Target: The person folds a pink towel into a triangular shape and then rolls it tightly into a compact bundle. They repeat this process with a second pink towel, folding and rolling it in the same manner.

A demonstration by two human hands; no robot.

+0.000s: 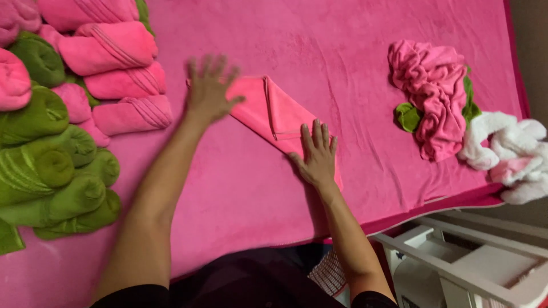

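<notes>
A folded pink towel (273, 112) lies as a long strip on a pink cloth-covered surface (319, 40). My left hand (208, 90) is spread flat over the towel's far left end, blurred by motion. Flat on the towel's near right end rests my right hand (317, 154), fingers together. Neither hand grips anything.
Rolled pink towels (111, 48) and rolled green towels (51, 171) are stacked at the left. A crumpled pink cloth (436, 97) with a green piece (408, 117) lies at the right, beside a white fluffy cloth (514, 154). A white frame (468, 262) stands below the surface's right edge.
</notes>
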